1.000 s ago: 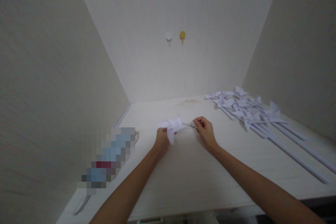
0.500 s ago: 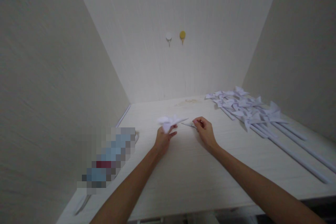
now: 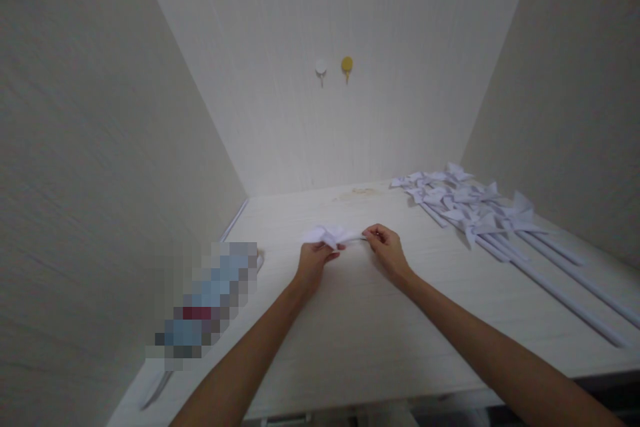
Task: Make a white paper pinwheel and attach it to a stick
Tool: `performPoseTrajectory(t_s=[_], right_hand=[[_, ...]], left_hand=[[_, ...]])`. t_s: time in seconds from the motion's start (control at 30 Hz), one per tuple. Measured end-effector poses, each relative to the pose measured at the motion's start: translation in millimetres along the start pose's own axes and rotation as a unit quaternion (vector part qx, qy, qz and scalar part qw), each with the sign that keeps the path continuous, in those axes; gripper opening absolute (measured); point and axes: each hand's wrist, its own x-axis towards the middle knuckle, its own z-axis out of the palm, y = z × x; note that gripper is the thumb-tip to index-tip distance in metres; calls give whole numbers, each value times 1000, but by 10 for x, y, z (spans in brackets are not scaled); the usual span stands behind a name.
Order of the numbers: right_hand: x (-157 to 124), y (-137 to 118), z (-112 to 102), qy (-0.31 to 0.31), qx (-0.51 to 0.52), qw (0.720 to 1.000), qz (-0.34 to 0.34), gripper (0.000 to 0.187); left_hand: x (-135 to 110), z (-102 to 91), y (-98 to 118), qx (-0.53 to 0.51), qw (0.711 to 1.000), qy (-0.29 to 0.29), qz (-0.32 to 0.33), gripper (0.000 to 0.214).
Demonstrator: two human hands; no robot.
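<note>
My left hand [image 3: 314,263] is closed on a folded white paper pinwheel [image 3: 326,235], held just above the table, with some fingers extended beneath it. Facing it from the right, my right hand [image 3: 389,250] pinches a thin pointed metal tool [image 3: 361,238], possibly small scissors. Its tip meets the right side of the pinwheel, where the paper hides the end. Most of the tool's handle is covered by my fingers.
Several finished-looking white paper pinwheels [image 3: 470,210] on rolled paper sticks [image 3: 565,297] lie at the right. A blurred-out bluish package [image 3: 213,300] lies at the left edge of the pale table [image 3: 360,333]. Two hooks [image 3: 347,65] hang on the back wall.
My right hand has moved slightly left and my left hand slightly right. The metal tool's tip, apart from the paper before, now reaches the pinwheel, which has turned a little.
</note>
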Motion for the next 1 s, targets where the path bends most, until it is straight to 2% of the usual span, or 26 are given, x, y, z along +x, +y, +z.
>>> performPoseTrajectory(t_s=[0.17,0.23,0.37,0.5,0.6,0.67,0.73,0.87,1.0], right_hand=[[-69,-43,86,-157,71,982,75,11],[-108,-71,119,-192,99,972,95,9],[-146,-115,153,-207,194,946,155,7],[-131,-184,134,-199,319,889,259,13],[-119,-219,108,-187,379,848,320,15],[-120,-215,101,-183,397,837,330,19],[-130,-197,106,-181,398,843,314,17],[-154,-165,130,-177,358,882,250,20],[-159,-161,140,-180,332,904,201,23]], left_hand=[[-7,21,56,56,998,13,25,10],[-16,24,67,71,996,9,46,9],[-29,1,45,82,993,-2,83,8],[-43,-32,56,105,989,-13,106,10],[-57,-31,101,158,969,-64,176,18],[-64,-29,115,174,959,-83,207,18],[-68,-31,108,179,954,-90,224,17],[-84,-35,78,219,928,-116,277,13],[-94,-40,53,257,908,-139,300,10]])
